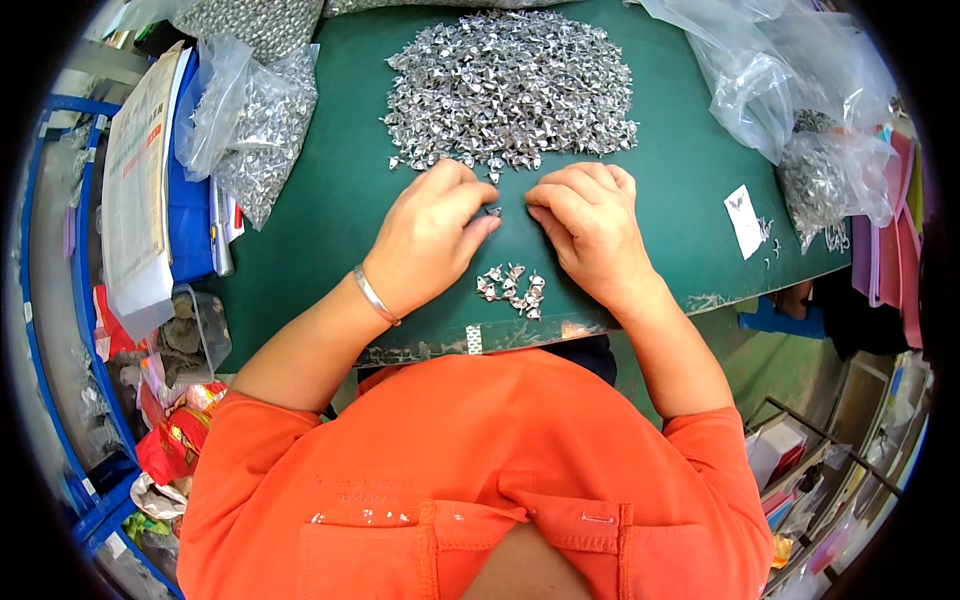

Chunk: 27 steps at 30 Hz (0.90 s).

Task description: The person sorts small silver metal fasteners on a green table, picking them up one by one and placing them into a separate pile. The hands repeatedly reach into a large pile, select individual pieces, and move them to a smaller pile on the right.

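Silver metal pieces (510, 90) lie heaped on the green bench (680, 190), probably for easy reach. The left hand (425, 235) pinches one small piece (494, 211) in its grip; whether the right hand (592, 228) holds anything, I cannot tell. A nearer cluster (518, 299) seems kept apart.

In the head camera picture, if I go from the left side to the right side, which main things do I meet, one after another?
Papers → left-side bag of metal pieces → left hand → right hand → small white card → pink folders.
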Tool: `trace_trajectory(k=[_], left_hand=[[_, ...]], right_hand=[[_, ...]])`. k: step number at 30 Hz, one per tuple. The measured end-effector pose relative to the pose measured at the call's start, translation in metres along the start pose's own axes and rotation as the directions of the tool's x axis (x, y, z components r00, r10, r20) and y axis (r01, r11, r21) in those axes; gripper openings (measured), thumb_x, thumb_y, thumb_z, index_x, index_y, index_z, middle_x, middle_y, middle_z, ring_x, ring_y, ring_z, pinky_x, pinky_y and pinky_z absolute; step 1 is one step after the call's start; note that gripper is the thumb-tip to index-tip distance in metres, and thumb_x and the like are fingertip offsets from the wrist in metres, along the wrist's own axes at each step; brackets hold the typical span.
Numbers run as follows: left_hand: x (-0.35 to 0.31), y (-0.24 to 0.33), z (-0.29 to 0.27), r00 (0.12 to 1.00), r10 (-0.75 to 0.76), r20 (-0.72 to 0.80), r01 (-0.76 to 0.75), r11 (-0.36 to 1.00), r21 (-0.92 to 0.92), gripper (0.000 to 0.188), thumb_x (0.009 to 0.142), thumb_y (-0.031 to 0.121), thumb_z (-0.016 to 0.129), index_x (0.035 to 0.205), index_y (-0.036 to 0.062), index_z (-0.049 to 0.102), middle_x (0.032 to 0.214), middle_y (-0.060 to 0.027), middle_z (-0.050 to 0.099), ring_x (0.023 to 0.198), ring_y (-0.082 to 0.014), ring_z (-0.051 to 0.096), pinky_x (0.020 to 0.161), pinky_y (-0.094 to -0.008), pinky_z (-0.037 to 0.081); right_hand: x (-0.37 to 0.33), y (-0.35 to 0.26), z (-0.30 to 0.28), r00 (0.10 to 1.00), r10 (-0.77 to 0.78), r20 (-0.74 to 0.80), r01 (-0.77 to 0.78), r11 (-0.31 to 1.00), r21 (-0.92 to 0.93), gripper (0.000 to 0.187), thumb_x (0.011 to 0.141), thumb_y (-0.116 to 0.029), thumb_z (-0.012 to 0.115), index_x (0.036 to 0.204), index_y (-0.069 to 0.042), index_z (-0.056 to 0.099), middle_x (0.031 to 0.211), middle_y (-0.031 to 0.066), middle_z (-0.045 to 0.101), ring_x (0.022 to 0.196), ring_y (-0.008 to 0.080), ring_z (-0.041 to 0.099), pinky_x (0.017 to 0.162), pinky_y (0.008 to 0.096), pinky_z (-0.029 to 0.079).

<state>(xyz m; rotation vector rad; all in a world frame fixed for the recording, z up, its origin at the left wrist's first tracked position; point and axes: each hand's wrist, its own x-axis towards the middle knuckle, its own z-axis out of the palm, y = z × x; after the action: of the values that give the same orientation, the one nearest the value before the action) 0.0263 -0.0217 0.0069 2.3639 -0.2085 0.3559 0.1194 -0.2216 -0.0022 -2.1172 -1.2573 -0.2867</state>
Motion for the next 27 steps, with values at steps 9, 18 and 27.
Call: trace_trajectory(k=[9,18,27], left_hand=[[-0.004,-0.001,-0.006,0.996,0.051,0.078,-0.040,0.989,-0.143,0.017,0.081,-0.006,0.072,0.095,0.0013,0.066,0.093,-0.0125,0.064,0.086,-0.0304,0.065,0.074,-0.0374,0.053],[-0.004,-0.003,-0.008,0.999,-0.033,0.023,0.035,0.997,-0.064,0.011,0.085,-0.003,0.069,0.096,0.0007,0.066,0.093,-0.0124,0.063,0.085,-0.0296,0.065,0.076,-0.0364,0.052],[-0.008,-0.001,-0.006,0.984,0.131,0.120,-0.115,0.984,-0.134,0.016,0.077,-0.003,0.072,0.088,0.0049,0.064,0.092,-0.0087,0.062,0.089,-0.0299,0.063,0.081,-0.0393,0.051]], right_hand=[[-0.017,-0.002,-0.016,1.000,0.004,-0.023,0.000,0.988,0.155,0.019,0.079,0.001,0.071,0.094,-0.010,0.069,0.092,0.0043,0.068,0.089,0.0265,0.064,0.084,0.0409,0.044],[-0.013,-0.012,-0.001,0.999,-0.015,-0.028,0.014,1.000,-0.021,0.021,0.080,-0.006,0.073,0.098,-0.012,0.069,0.095,-0.0001,0.068,0.096,0.0221,0.063,0.086,0.0410,0.041],[-0.023,-0.009,-0.021,1.000,-0.021,0.012,0.016,0.954,0.300,0.016,0.080,0.000,0.076,0.094,-0.005,0.070,0.095,0.0072,0.070,0.086,0.0286,0.066,0.078,0.0375,0.050]])
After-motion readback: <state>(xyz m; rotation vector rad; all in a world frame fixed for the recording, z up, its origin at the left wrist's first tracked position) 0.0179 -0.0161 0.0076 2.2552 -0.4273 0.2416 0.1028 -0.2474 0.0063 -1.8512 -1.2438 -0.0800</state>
